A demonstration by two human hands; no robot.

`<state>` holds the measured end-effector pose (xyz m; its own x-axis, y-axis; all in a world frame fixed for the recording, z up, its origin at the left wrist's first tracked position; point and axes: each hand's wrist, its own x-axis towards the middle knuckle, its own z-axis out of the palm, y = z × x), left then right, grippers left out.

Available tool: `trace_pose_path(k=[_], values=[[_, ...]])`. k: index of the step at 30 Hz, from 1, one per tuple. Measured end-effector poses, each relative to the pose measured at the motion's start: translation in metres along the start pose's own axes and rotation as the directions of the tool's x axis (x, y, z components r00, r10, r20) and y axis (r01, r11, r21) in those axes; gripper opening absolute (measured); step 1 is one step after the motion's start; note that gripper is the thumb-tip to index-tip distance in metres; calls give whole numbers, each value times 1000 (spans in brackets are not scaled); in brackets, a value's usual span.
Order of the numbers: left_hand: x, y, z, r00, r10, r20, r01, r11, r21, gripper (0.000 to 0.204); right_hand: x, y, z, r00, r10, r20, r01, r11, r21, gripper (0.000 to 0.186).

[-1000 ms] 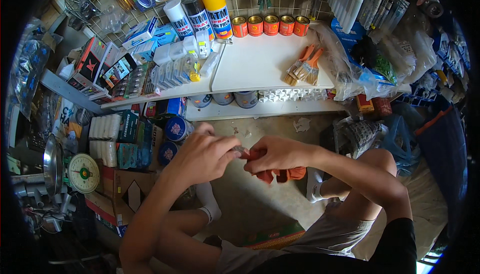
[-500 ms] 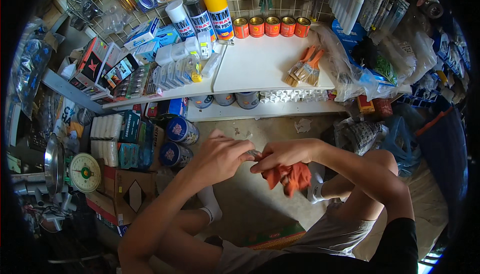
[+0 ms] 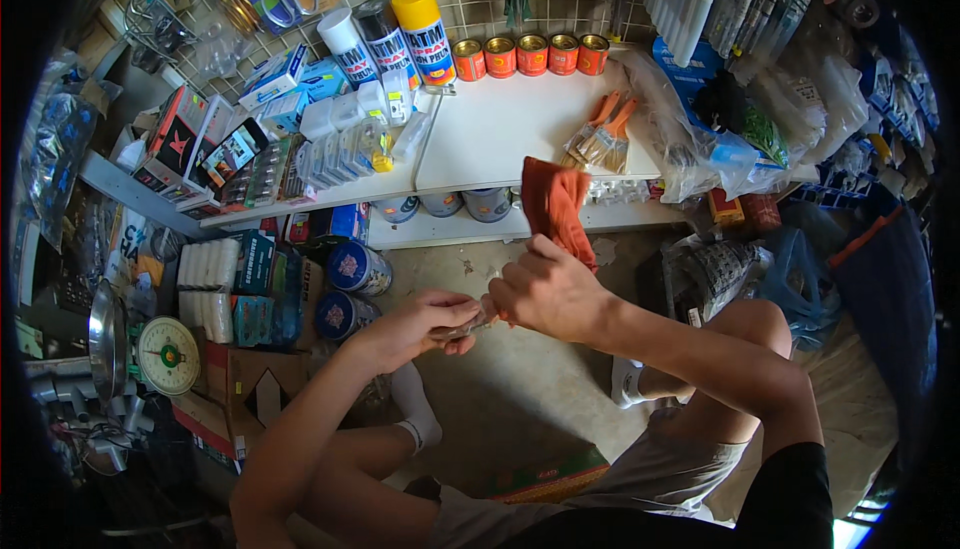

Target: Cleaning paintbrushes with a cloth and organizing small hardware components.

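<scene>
My left hand (image 3: 415, 327) pinches a small, greyish-brown, shiny object (image 3: 462, 328) between thumb and fingers; its exact kind is too unclear to tell. Close beside it, my right hand (image 3: 548, 294) is closed round an orange-red cloth (image 3: 556, 204). Most of that cloth rises above the fist toward the shelf, and a bit of it shows at the thumb side. The right fist meets the right end of the small object, so that end is hidden. Both hands are in the air above the floor, between my knees.
Ahead is a white shelf (image 3: 490, 139) with spray cans (image 3: 425, 39), several small orange-red tins (image 3: 532, 55) and orange-handled paintbrushes (image 3: 605, 137). A dial scale (image 3: 167, 355), cardboard box (image 3: 265, 389) and blue-lidded cans (image 3: 358, 267) stand left. Plastic bags (image 3: 805, 279) lie right.
The cloth hung below my right hand and now sticks up above it, as the right hand has turned over. My left hand has shifted slightly down, its fingers now under the small object.
</scene>
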<state>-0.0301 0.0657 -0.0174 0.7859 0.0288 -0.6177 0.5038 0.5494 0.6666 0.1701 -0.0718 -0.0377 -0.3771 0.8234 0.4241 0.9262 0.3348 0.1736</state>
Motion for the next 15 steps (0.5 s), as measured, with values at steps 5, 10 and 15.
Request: trace_pose_path(k=[5, 10, 15], values=[[-9, 13, 12, 636, 709, 305, -151, -273, 950, 16, 4, 16, -20, 742, 128, 658, -613, 527, 588, 29], [-27, 38, 17, 492, 718, 492, -158, -482, 862, 19, 8, 22, -32, 556, -276, 784, -779, -502, 376, 36], [-24, 26, 8, 559, 728, 398, -260, -302, 917, 15, 9, 17, -31, 751, 144, 644, -630, 449, 634, 17]])
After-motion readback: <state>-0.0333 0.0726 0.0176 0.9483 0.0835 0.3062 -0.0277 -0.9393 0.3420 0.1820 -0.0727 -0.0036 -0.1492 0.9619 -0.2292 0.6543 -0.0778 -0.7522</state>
